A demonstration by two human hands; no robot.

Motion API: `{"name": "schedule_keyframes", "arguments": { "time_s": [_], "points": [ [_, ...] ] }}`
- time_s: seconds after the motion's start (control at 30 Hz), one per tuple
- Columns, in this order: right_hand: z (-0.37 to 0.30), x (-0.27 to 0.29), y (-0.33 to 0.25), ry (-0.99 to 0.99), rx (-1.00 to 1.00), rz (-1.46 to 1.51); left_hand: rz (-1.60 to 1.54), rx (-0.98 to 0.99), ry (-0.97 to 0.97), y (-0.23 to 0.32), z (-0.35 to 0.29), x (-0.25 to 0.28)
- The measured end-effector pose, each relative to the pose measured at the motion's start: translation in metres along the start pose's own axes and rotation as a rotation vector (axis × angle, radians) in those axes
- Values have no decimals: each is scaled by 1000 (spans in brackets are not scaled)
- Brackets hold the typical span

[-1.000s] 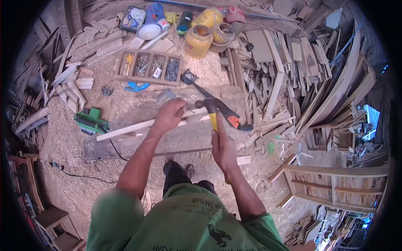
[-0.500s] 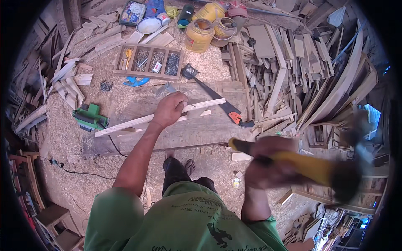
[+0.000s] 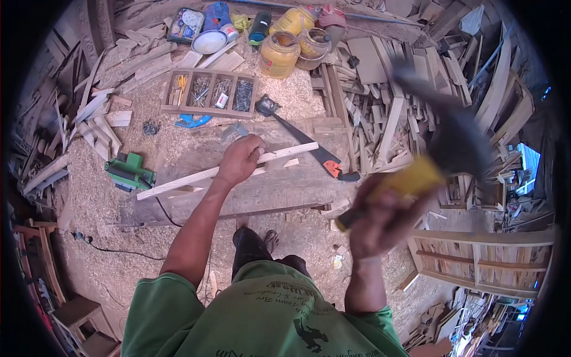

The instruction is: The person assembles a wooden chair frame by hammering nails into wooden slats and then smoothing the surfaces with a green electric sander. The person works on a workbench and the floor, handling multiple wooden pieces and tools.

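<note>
My left hand (image 3: 241, 159) is closed on a long pale wooden strip (image 3: 285, 152), which lies slanted across the workbench (image 3: 262, 193). More pale wood pieces lie under and beside the strip. Whether these fingers also pinch something small, I cannot tell. My right hand (image 3: 388, 221) grips the yellow handle of a hammer (image 3: 419, 178) and holds it in the air right of the bench. Motion smears the hammer's dark head. A hand saw (image 3: 303, 140) with a black and orange handle rests on the bench past the strip's right end.
Behind my left hand sits a divided wooden box (image 3: 209, 92) of nails and pencils. A green power planer (image 3: 131, 172) stands at left, its cord running toward me. Yellow jars (image 3: 279, 55) stand at the back. Scrap wood (image 3: 386, 113) is heaped at right, beside a wooden frame (image 3: 482, 262).
The hammer's head has swung upward and away from me, and my right hand has risen slightly with it. My left hand remains on the strip in almost the same place.
</note>
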State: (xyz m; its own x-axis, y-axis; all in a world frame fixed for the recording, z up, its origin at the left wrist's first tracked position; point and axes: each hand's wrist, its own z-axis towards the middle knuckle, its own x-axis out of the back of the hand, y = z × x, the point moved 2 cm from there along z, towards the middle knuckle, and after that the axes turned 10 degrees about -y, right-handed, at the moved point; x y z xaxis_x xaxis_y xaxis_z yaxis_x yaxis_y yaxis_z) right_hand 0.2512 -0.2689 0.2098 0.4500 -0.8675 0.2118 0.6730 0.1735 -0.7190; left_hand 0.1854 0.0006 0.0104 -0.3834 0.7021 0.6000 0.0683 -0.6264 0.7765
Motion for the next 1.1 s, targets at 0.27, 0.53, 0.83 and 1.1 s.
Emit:
{"name": "schedule_keyframes", "arguments": {
  "time_s": [0.27, 0.53, 0.83, 1.1],
  "points": [
    [-12, 5, 15, 26, -26, 191, 33, -16, 0, 0, -1, -1],
    [-81, -39, 76, -539, -402, -375, 41, -8, 42, 1, -3, -1],
    [42, 0, -52, 38, 98, 62, 68, -11, 0, -3, -4, 1],
    [-97, -31, 118, -739, -337, -610, 49, -9, -31, 8, 4, -3]
  ]
}}
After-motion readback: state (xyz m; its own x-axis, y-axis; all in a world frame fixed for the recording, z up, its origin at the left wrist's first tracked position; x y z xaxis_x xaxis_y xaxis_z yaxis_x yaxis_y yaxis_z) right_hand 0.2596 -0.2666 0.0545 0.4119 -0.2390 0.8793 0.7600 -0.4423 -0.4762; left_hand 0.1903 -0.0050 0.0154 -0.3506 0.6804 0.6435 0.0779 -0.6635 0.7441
